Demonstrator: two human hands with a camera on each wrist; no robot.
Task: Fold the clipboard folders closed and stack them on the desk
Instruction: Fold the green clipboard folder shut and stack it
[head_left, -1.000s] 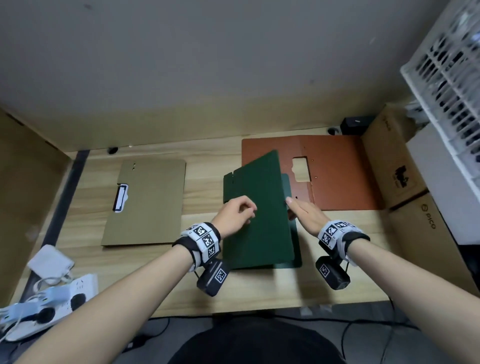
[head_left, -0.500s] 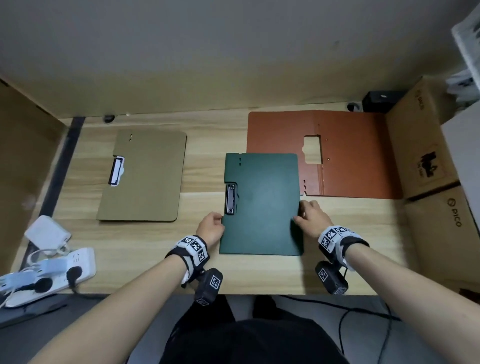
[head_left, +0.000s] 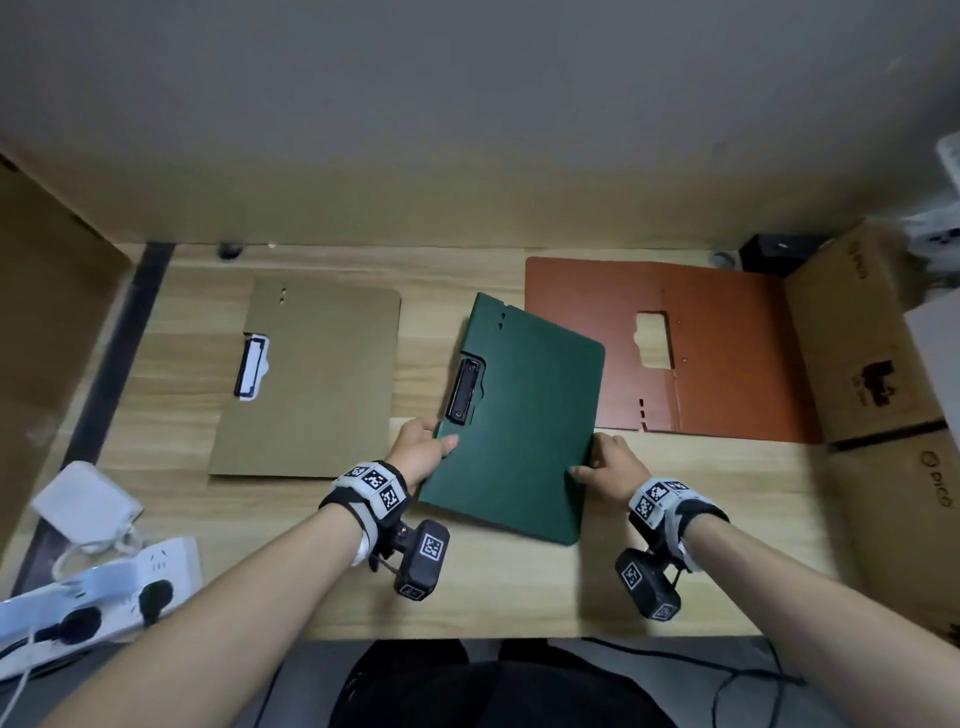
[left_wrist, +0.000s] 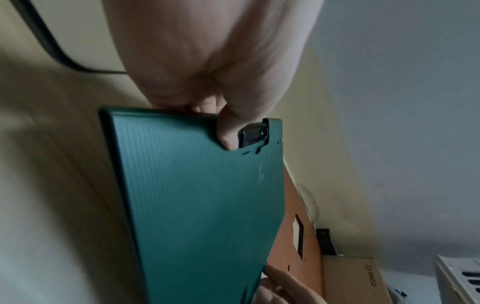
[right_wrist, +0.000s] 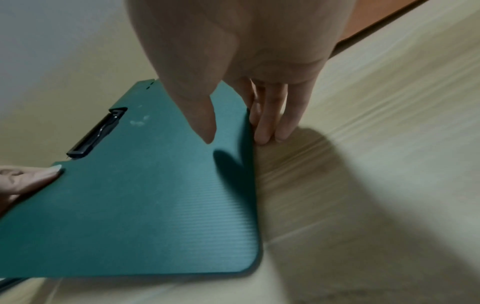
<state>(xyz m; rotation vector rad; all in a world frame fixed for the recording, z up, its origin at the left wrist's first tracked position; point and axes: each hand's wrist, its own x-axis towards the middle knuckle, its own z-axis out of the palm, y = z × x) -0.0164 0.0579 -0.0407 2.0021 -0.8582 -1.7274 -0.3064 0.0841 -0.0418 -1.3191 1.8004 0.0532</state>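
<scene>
A closed dark green clipboard folder (head_left: 519, 415) (left_wrist: 197, 195) (right_wrist: 135, 205) is held tilted over the middle of the desk. My left hand (head_left: 421, 452) (left_wrist: 223, 127) grips its left edge just below the black clip (head_left: 464, 389), thumb on top. My right hand (head_left: 605, 462) (right_wrist: 233, 123) holds the right edge, thumb on the cover and fingers underneath. A closed tan folder (head_left: 317, 379) lies flat at the left. An orange-brown folder (head_left: 717, 343) lies open and flat at the back right.
Cardboard boxes (head_left: 872, 353) stand along the right edge of the wooden desk (head_left: 467, 592). A white power strip (head_left: 98, 597) and an adapter (head_left: 85, 501) sit at the front left. A small black device (head_left: 774, 252) rests at the back right corner.
The green folder's cover came down and closed. Both hands then took its side edges, and the folder now sits lifted and turned clockwise, where half a second ago it lay square on the desk.
</scene>
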